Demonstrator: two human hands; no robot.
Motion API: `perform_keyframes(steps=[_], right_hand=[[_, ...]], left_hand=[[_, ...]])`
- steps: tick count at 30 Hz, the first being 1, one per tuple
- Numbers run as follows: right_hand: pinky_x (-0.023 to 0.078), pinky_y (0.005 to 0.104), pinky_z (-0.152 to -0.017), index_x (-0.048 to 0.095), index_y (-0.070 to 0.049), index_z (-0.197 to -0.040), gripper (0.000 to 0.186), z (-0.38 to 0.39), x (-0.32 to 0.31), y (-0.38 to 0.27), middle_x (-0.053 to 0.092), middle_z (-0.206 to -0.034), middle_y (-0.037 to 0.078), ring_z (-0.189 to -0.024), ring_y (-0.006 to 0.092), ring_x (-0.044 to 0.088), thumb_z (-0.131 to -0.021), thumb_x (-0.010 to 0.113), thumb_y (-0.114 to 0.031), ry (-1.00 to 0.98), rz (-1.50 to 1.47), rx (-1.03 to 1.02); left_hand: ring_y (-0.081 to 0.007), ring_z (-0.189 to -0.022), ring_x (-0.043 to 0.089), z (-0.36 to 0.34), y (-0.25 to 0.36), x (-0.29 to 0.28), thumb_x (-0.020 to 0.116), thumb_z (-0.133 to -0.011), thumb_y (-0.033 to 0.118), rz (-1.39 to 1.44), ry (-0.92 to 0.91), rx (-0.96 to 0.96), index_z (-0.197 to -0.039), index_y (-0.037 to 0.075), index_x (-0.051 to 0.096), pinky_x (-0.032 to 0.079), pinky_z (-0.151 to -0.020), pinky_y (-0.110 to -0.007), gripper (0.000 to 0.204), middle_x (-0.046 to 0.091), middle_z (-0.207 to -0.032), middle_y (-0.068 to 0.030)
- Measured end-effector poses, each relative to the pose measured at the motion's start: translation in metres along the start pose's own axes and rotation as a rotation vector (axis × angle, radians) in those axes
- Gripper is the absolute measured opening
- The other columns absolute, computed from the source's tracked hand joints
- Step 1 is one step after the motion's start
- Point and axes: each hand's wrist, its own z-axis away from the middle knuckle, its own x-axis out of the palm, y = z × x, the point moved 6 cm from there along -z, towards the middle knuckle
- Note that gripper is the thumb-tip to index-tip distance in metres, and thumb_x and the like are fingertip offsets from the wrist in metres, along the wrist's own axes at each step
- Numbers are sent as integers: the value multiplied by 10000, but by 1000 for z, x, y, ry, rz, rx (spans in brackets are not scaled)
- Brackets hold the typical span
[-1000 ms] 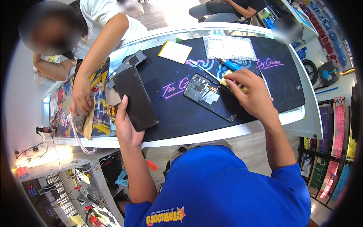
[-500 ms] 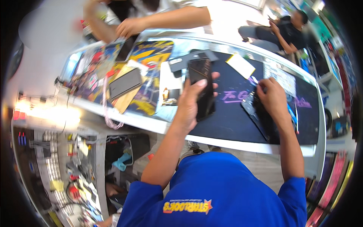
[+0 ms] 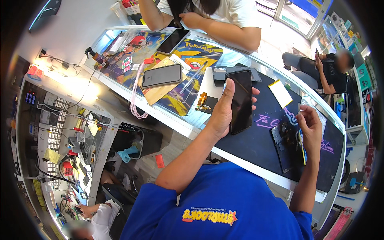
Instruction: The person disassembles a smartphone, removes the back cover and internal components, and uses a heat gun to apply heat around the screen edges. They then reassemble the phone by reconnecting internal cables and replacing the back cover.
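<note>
A white-edged counter (image 3: 178,124) carries a black mat (image 3: 252,148) holding an opened phone body (image 3: 283,153) and white rectangle (image 3: 281,95), beside a colourful mat (image 3: 172,106) bearing a dark-screened phone (image 3: 173,41).

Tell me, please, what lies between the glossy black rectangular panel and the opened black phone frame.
The head view shows a black mat with purple lettering between the glossy black panel in the left hand and the opened black phone frame.
</note>
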Motion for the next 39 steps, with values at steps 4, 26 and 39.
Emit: perform_keyframes(steps=[4, 26, 39], right_hand=[[528, 274, -855, 706, 8, -1265, 278, 3, -5, -9, 709, -1077, 50, -983, 107, 659, -1079, 665, -196, 45, -106, -37], [287, 225, -561, 612, -45, -1100, 254, -4, -21, -27, 447, -783, -18, -642, 59, 360, -1139, 557, -290, 187, -524, -240], [348, 229, -605, 638, -44, -863, 277, -4, 21, -51, 565, -792, -22, -661, 56, 456, -1049, 714, -235, -46, -15, -247]], left_hand=[[-167, -1036, 687, -4, 3, 3, 342, -996, 844, 97, -65, 11, -1450, 71, 562, 590, -939, -339, 923, 697, -1165, -99], [-180, -1037, 698, -2, 2, 2, 285, -1035, 805, -9, -174, 58, -1522, 8, 521, 576, -938, -316, 964, 701, -1164, -133], [-113, -1000, 625, 3, 0, 2, 413, -1073, 702, -35, -242, 141, -1428, 19, 574, 516, -935, -266, 787, 681, -1142, -64]])
